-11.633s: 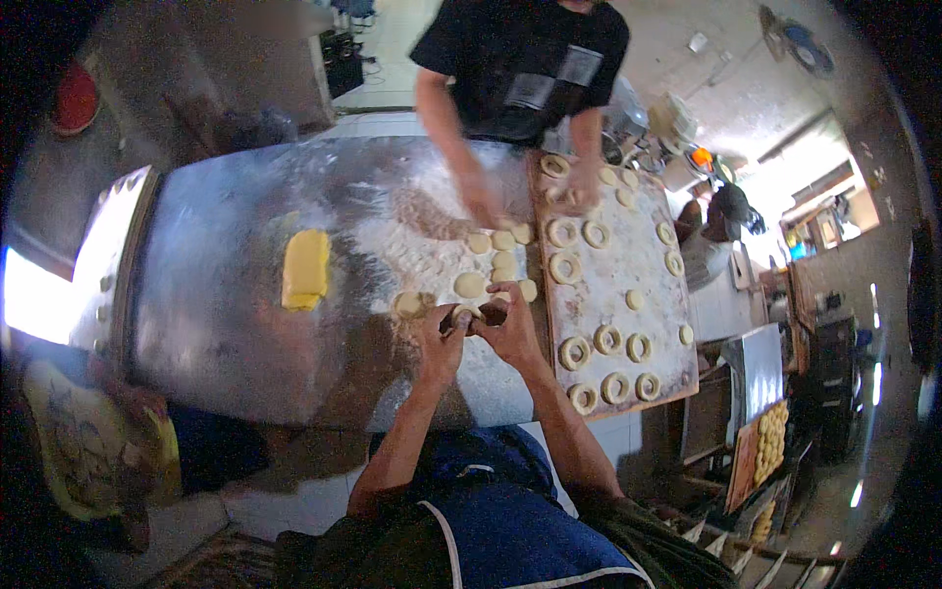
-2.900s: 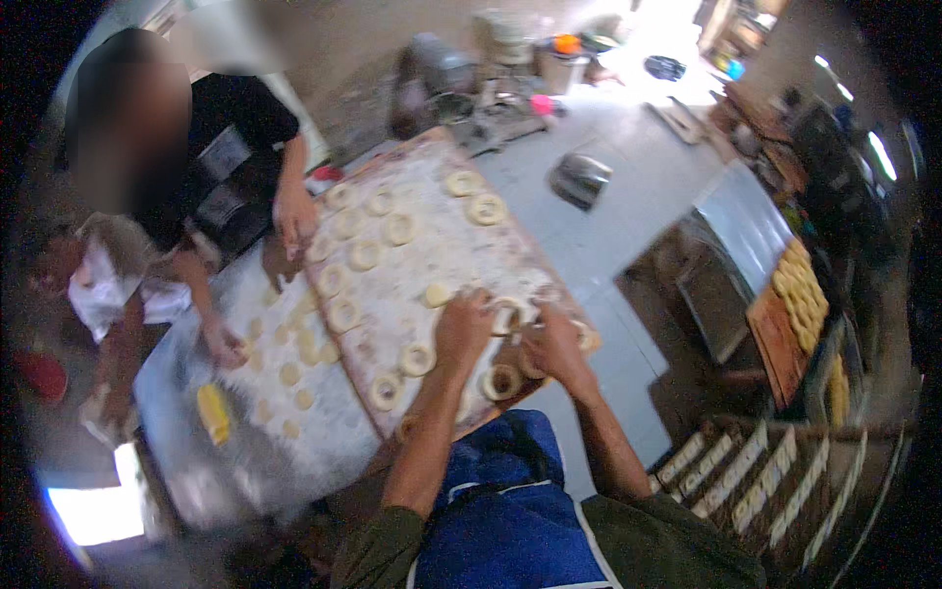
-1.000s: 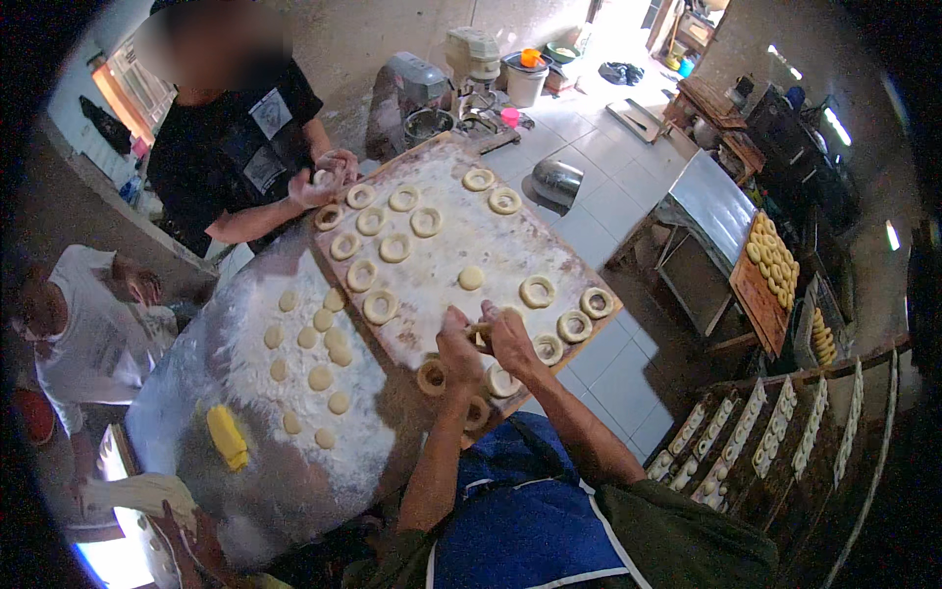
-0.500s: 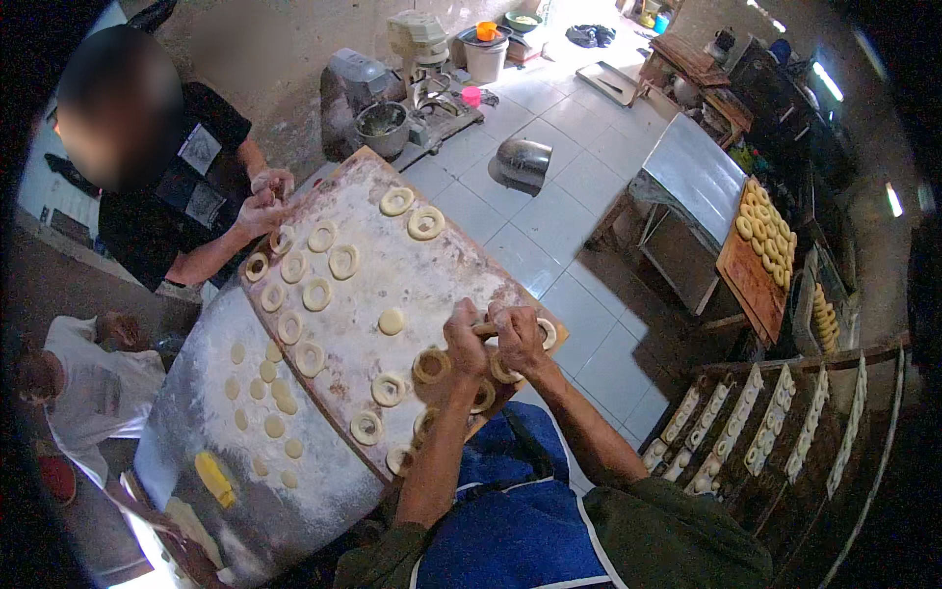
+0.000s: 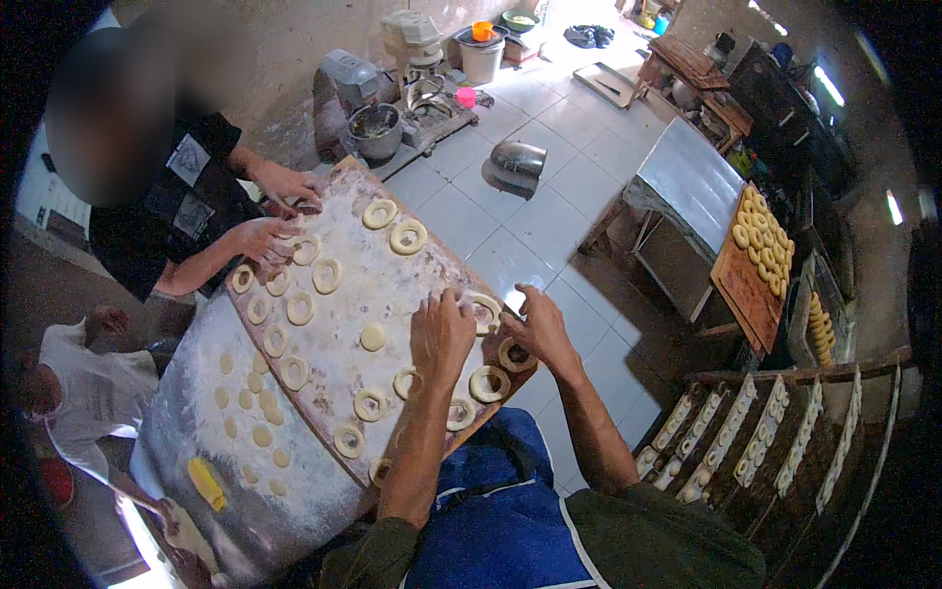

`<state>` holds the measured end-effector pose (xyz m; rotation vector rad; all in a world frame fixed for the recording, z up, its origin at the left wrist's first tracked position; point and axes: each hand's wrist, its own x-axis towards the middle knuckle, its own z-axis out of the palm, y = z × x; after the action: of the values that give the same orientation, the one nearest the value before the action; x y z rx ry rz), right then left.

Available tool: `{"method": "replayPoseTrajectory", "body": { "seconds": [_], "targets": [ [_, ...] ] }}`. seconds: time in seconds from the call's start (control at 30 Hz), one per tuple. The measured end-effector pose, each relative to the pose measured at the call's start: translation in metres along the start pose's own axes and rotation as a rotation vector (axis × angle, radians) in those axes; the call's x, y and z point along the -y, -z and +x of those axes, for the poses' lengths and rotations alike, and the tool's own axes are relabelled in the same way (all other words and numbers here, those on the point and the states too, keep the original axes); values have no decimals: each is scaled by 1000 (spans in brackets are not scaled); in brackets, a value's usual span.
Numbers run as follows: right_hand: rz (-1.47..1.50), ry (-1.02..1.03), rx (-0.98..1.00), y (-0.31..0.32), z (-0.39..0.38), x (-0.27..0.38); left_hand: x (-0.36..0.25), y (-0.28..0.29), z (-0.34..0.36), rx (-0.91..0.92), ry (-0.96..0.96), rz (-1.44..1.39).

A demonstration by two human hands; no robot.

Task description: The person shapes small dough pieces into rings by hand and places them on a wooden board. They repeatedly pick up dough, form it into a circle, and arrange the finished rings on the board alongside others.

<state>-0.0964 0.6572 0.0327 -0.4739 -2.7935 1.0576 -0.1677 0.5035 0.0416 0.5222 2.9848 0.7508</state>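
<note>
Between my two hands a pale dough ring [image 5: 484, 314] lies on the floured wooden board [image 5: 442, 265]. My left hand [image 5: 442, 334] hovers at its left side, fingers bent downward and a little apart, holding nothing. My right hand [image 5: 543, 329] is at the ring's right edge, with thumb and fingers spread; whether the fingertips touch the dough I cannot tell. Two more rings, one dough ring [image 5: 489, 384] and another [image 5: 516, 353], lie close below my hands. A flat dough disc [image 5: 373, 337] sits left of my left hand, among several other rings.
Opposite, a co-worker's hands [image 5: 270, 240] work over rings at the board's far left corner. Dough discs [image 5: 262, 436] and a yellow piece [image 5: 207, 483] lie on the floured metal table [image 5: 167, 432]. A rack [image 5: 756, 368] of dough trays stands right, a mixer [image 5: 417, 59] behind.
The ring pinched between my hands is now down on the board, and my hands have moved apart. The co-worker's hands have separated and lowered to the rings.
</note>
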Motion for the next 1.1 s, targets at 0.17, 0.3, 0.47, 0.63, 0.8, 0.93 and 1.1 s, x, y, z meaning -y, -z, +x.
{"method": "replayPoseTrajectory", "body": {
  "seconds": [0.17,0.3,0.47,0.63,0.8,0.93,1.1],
  "targets": [
    [139,116,-28,-13,16,44,26,-11,-9,19,-30,-272],
    [170,410,56,-79,48,81,56,4,-45,-182,-213,-61],
    [-212,961,182,-181,47,111,136,73,-157,-259,193,-214],
    [-199,658,178,-172,31,131,233,128,-278,-550,392,-183],
    [270,421,549,-189,-47,203,288,148,-370,-662,693,-301],
    [150,702,794,-303,-144,281,324,151,-400,-648,682,-279],
    [-165,1008,215,-380,-196,309,351,141,-398,-623,654,-564]
  ]
}}
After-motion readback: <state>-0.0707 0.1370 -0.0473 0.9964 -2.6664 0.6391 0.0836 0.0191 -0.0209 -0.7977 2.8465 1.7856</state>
